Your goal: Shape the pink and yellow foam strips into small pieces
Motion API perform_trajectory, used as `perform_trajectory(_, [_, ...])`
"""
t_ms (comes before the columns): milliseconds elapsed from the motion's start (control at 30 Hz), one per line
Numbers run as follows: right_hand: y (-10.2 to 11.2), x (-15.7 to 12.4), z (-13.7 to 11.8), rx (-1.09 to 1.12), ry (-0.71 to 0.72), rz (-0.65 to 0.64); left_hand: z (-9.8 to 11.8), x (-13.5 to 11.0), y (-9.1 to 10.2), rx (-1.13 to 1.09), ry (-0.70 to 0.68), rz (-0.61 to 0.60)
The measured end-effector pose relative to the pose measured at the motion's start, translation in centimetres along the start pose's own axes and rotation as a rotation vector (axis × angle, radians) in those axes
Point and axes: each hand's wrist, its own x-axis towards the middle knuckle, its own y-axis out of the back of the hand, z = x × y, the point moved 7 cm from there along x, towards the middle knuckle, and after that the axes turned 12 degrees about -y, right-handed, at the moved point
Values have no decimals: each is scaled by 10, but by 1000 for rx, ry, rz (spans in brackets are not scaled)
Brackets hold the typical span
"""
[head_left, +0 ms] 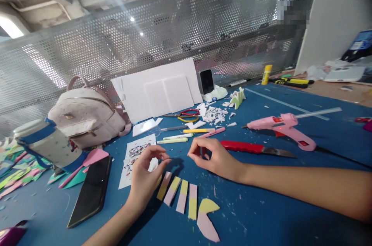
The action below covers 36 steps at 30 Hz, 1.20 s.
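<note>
Over the blue table, my left hand has its thumb and fingertips brought together in a pinch. My right hand is closed in a pinch just to the right of it. A faint, thin clear strand runs between the two sets of fingertips; its exact kind is hard to make out. Below the hands lie several pink-and-yellow foam strips in a row. A curved pink-and-yellow foam piece rests at their right. Partly behind my left hand is white paper scattered with small colourful bits.
A pink glue gun and a red utility knife lie to the right. Scissors, pens and white scraps are farther back. On the left are a phone, a bottle and a backpack.
</note>
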Motion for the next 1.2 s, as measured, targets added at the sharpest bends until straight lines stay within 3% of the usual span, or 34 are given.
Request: perform_trajectory(1200, [0, 0, 0, -12, -16, 2, -1, -1, 0, 43, -11, -11])
